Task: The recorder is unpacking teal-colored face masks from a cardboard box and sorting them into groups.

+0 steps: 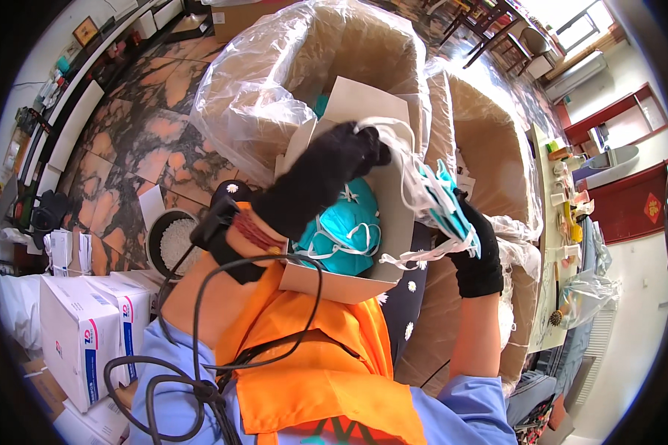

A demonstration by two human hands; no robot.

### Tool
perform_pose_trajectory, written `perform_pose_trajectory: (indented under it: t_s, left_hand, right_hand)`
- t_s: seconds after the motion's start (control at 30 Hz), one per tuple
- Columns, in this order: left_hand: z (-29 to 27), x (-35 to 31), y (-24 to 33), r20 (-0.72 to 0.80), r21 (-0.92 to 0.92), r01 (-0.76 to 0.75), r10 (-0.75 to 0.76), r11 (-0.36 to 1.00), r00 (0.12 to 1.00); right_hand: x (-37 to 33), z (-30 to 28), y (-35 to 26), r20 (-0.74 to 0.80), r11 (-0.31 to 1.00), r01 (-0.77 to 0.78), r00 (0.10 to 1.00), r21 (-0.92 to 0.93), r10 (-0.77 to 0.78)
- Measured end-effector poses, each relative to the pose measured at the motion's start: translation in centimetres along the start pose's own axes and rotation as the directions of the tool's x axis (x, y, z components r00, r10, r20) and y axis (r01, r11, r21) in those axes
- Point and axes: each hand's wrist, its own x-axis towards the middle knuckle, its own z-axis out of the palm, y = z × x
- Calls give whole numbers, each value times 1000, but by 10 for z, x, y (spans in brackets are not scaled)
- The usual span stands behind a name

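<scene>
Both my hands wear black gloves. Above an open cardboard box [395, 222] on my lap, the closed fingers of my left hand [330, 167] grip a bunch of white elastic straps [401, 141]. Those straps run to a small stack of teal face masks [447, 200] at the box's right side. My right hand [479, 256] is wrapped round the outer side of that stack, its fingertips partly hidden behind it. More teal face masks [341, 233] with white straps lie inside the box, below my left hand.
Large cartons lined with clear plastic [237, 96] stand ahead and to the right [490, 141]. A dark bucket of white pellets [174, 241] sits left, near white packed boxes [82, 326]. A black cable [197, 319] loops by my left arm. A cluttered table [545, 297] runs along the right.
</scene>
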Motion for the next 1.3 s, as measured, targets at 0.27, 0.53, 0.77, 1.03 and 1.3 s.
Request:
perform_pose_trajectory:
  t_s: [0.27,0.53,0.77,1.03,1.3]
  left_hand:
    - [68,-30,-2,-260,0,158,-153,987,953]
    - [-13,-59,46,130,585,-6,-87,811,988]
    - [-10,-37,67,341,108,909,-874,401,345]
    - [12,-41,52,-10,229,223,-227,947,974]
    - [26,-20,34,153,-191,191,-163,963,975]
  right_hand:
    - [-3,13,6,176,977,118,981,-176,-86]
    - [16,-56,-6,-331,998,25,943,-62,-45]
    - [20,-17,-26,-165,958,140,969,-251,-185]
    - [-7,31,-52,-44,897,87,992,-433,-118]
    - [-23,53,-66,229,650,288,957,-703,-176]
